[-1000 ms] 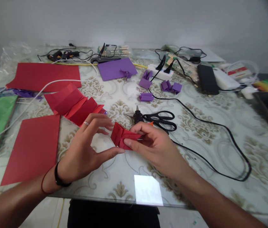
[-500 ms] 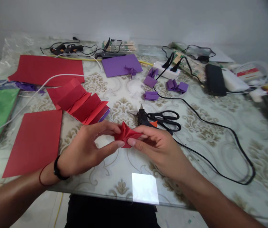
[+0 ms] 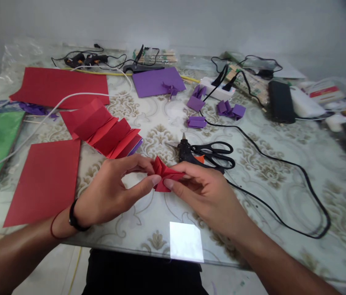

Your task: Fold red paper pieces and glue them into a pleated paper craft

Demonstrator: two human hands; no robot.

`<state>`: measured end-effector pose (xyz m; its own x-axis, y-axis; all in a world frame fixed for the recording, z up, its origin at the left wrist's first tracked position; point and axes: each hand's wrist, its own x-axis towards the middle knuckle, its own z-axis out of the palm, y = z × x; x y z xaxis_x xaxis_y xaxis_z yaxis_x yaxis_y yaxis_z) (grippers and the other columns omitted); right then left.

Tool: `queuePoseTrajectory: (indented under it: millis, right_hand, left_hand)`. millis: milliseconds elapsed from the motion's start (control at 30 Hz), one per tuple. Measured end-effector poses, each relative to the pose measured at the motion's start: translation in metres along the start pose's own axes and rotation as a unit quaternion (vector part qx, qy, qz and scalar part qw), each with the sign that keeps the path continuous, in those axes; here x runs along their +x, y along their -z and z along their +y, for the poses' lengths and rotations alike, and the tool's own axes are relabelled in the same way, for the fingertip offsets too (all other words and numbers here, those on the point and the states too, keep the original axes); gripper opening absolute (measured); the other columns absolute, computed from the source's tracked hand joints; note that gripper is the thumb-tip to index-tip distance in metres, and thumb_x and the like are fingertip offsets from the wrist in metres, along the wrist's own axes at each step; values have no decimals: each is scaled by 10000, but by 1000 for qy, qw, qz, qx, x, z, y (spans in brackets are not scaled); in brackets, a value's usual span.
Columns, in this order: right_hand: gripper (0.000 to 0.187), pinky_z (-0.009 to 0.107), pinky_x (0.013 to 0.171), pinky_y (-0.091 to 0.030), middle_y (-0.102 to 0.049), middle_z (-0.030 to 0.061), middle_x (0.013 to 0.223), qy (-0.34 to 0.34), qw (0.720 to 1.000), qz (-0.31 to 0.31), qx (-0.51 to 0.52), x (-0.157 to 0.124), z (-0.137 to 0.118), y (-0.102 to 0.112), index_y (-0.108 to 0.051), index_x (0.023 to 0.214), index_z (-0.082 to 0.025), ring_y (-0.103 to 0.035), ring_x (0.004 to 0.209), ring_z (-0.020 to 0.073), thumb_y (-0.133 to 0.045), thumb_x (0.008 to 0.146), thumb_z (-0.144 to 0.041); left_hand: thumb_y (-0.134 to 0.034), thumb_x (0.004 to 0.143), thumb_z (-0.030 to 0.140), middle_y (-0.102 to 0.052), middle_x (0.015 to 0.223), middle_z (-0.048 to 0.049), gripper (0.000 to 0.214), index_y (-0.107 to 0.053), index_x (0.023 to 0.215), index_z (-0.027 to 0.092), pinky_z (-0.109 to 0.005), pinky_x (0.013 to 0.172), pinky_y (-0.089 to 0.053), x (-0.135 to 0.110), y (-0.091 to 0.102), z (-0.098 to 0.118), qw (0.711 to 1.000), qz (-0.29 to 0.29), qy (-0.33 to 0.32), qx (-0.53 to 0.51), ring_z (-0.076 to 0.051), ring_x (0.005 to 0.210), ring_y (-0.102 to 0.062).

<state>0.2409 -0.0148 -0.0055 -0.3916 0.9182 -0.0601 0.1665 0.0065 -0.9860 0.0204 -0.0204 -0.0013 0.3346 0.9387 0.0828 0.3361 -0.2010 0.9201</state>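
Both hands pinch a small folded piece of red paper (image 3: pixel 164 174) above the near part of the table. My left hand (image 3: pixel 114 188) grips its left side between thumb and fingers. On the right side, my right hand (image 3: pixel 205 188) holds it with the thumb pressed on the front. A pointed fold sticks up between the hands; the fingers hide the paper's back. Just beyond my right hand lie a black glue gun (image 3: pixel 185 151) and black-handled scissors (image 3: pixel 215 153). Pleated red paper (image 3: pixel 105 133) lies past my left hand, and a flat red sheet (image 3: pixel 44 180) beside it.
Several folded purple paper pieces (image 3: pixel 196 122) lie near a white power strip (image 3: pixel 217 88). A black cable (image 3: pixel 283 157) loops across the right side. At the back are a purple sheet (image 3: pixel 151 84), a large red sheet (image 3: pixel 65 86) and black pliers-like cutters (image 3: pixel 139 67).
The left fingers and thumb have shifted slightly on the red folded paper, and its folds look a little narrower. Both hands keep their hold.
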Motion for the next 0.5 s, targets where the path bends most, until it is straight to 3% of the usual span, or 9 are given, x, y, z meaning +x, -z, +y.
queuePoseTrajectory:
  millis: [500]
  right_hand:
    - [87,263,644,-606,-816,8,877,33,998,-6,-46,0,0,-4,-779,976,-240,-772,787,181,-695,955,-243]
  left_hand:
    - [-712,979,337,-793,1018,-38,125,-755,1001,221,-384,962,-608,1,-2,-1,1000,13,5,1,-243,1011,-752]
